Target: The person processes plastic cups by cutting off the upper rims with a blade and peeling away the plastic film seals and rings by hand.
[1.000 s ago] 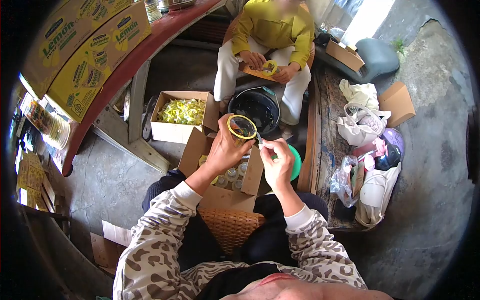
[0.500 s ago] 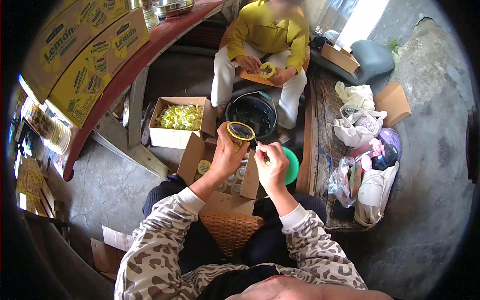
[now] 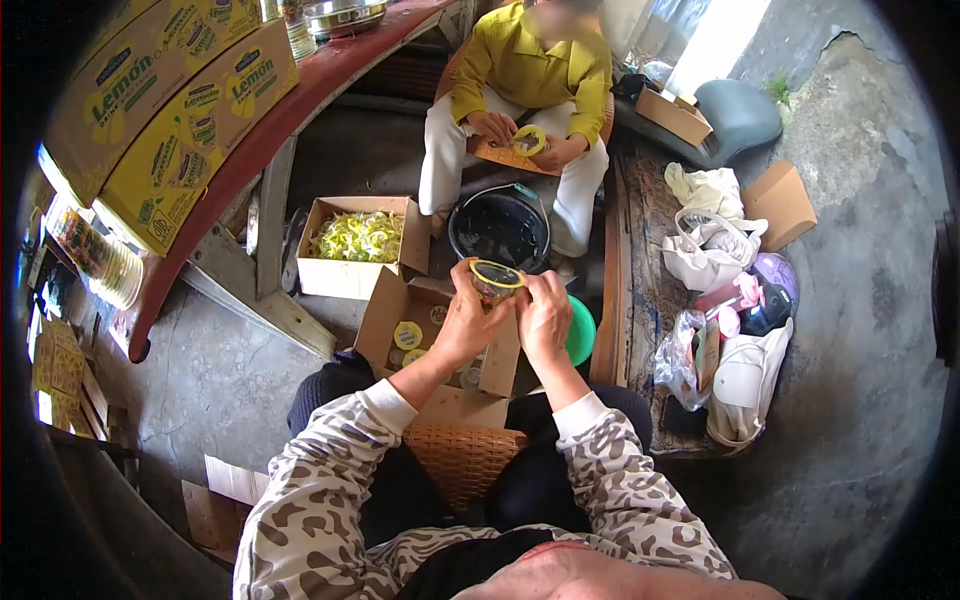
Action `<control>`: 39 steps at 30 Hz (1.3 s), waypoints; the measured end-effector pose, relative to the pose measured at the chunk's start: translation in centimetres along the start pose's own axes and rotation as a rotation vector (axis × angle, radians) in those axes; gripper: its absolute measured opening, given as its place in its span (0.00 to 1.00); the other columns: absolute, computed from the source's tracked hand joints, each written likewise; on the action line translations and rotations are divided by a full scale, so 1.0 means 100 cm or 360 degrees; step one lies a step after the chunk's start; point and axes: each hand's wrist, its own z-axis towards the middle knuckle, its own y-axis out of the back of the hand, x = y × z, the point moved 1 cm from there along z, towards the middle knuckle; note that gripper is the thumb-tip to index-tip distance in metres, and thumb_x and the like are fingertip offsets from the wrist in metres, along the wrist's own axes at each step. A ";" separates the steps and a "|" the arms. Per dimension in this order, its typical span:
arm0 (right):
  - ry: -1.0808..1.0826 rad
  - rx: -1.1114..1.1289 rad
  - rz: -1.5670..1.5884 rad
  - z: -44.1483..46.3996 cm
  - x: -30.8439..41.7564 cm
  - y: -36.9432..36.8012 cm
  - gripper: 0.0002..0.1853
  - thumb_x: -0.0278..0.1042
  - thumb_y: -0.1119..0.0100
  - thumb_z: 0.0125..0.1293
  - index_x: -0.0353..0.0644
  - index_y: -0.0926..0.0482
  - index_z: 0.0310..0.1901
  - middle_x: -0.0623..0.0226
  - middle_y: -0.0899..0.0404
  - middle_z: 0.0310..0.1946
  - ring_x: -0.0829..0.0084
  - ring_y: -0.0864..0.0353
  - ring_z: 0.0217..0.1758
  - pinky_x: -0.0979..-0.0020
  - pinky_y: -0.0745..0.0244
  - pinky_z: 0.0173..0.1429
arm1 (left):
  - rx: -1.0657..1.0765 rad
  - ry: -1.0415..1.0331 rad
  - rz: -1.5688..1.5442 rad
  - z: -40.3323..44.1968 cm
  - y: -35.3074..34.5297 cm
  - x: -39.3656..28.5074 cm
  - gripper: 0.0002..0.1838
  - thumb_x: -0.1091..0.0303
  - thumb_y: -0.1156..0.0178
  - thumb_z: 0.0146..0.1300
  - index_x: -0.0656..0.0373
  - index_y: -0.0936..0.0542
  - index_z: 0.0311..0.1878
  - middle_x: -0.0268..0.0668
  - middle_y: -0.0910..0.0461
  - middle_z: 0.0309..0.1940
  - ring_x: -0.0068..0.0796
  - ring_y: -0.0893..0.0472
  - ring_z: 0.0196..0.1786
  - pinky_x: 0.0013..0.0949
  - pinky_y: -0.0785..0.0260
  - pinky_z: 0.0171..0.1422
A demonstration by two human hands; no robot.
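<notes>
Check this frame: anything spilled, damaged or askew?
No spill shows around the hands: the left hand holds the yellow-rimmed cup, with the right hand at its rim. One oddity: at upper right, the grey floor has a rough, ragged-edged patch, as if its surface had broken away.

Cup: between left hand and right hand
Open box: nearer than bucket
Carton: left of bucket
Bags: right, on platform
</notes>
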 end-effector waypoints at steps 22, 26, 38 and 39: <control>-0.0131 -0.0053 0.0283 0.007 -0.002 0.020 0.07 0.21 0.31 0.59 0.39 0.22 0.33 0.62 0.26 0.27 0.59 0.23 0.29 0.59 0.29 0.32 | 0.0352 -0.0134 -0.0077 0.009 0.015 -0.008 0.37 0.73 0.30 0.58 0.60 0.40 0.67 0.46 0.27 0.58 0.43 0.24 0.63 0.41 0.30 0.67; -0.0256 -0.0067 0.0456 0.010 -0.006 0.029 0.06 0.19 0.32 0.59 0.39 0.20 0.36 0.63 0.23 0.29 0.65 0.19 0.27 0.66 0.26 0.31 | 0.0367 -0.0105 -0.0185 0.015 0.019 -0.009 0.36 0.72 0.29 0.57 0.60 0.36 0.67 0.44 0.26 0.60 0.42 0.24 0.64 0.41 0.31 0.68; -0.0298 -0.0005 0.0523 0.018 -0.009 0.046 0.07 0.18 0.33 0.59 0.37 0.18 0.37 0.63 0.21 0.30 0.70 0.18 0.27 0.70 0.24 0.32 | 0.0165 -0.0386 0.0137 0.023 0.049 -0.029 0.33 0.70 0.25 0.53 0.58 0.27 0.62 0.41 0.21 0.56 0.43 0.22 0.61 0.52 0.49 0.80; -0.0281 -0.0007 0.0561 0.018 -0.009 0.046 0.07 0.18 0.33 0.59 0.37 0.19 0.37 0.63 0.21 0.30 0.69 0.18 0.28 0.70 0.23 0.32 | 0.0244 -0.0325 0.0196 0.022 0.053 -0.036 0.32 0.74 0.25 0.54 0.64 0.28 0.62 0.42 0.22 0.59 0.37 0.23 0.64 0.36 0.35 0.73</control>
